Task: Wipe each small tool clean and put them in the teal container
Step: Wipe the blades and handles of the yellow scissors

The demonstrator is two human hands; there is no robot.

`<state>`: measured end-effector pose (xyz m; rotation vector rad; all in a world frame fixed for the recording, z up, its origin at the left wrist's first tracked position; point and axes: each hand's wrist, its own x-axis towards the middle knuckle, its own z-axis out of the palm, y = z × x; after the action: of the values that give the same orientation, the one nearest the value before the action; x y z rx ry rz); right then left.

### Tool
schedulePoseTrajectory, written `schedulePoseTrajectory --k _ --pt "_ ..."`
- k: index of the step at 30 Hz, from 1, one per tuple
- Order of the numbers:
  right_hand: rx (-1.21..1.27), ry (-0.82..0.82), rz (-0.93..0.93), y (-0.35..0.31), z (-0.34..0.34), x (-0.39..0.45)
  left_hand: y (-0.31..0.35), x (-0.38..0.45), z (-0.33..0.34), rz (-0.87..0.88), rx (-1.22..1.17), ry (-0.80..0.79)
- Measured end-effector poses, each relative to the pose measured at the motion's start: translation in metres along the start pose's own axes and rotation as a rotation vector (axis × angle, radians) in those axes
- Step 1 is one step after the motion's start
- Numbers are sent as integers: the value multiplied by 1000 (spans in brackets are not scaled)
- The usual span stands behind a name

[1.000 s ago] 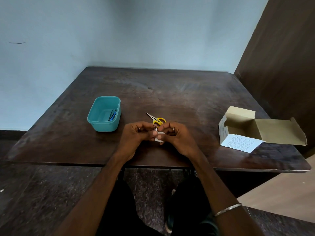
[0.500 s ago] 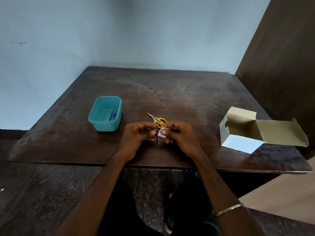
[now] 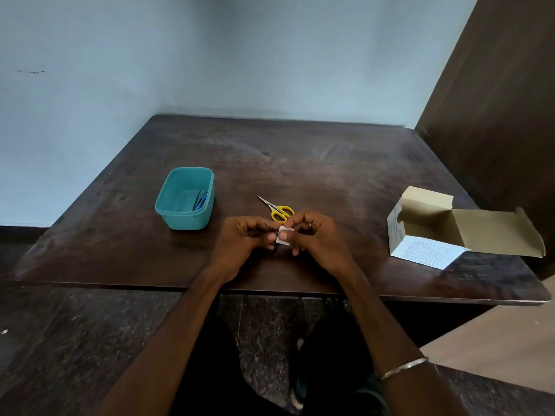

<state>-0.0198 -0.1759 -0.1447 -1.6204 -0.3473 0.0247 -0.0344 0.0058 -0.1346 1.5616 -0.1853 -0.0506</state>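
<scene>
My left hand (image 3: pixel 240 241) grips a small dark metal tool (image 3: pixel 272 235) with thin blades, over the table's front middle. My right hand (image 3: pixel 315 238) pinches a small white wipe (image 3: pixel 283 237) against that tool. Just behind my hands, small yellow-handled scissors (image 3: pixel 277 209) lie flat on the table. The teal container (image 3: pixel 168 195) stands to the left, with a blue-handled tool (image 3: pixel 200 201) leaning inside it.
An open cardboard box (image 3: pixel 420 226) with a printed leaflet sits at the right side of the dark wooden table (image 3: pixel 330 163). A dark wooden panel rises at the right, a pale wall behind. The table's front edge runs just under my wrists.
The dark tool has come out from between my hands and its blades now show. The white wipe has shifted up along it; both hands stay in place.
</scene>
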Motion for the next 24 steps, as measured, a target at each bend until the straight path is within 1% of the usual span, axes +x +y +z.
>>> schedulePoseTrajectory --k 4,9,15,21,24 --pt "-17 -23 -4 0 -2 -1 -2 2 0 -16 8 8" --pt "-22 20 7 0 -1 -1 -2 2 -1 -26 -8 -16" --pt "-85 -32 25 1 0 -1 -1 1 -1 -10 -51 27" --pt "-61 15 11 0 -1 -2 -4 3 -2 -40 -24 -1" --pt "-85 -20 30 1 0 -1 -2 2 -1 -26 -52 33"
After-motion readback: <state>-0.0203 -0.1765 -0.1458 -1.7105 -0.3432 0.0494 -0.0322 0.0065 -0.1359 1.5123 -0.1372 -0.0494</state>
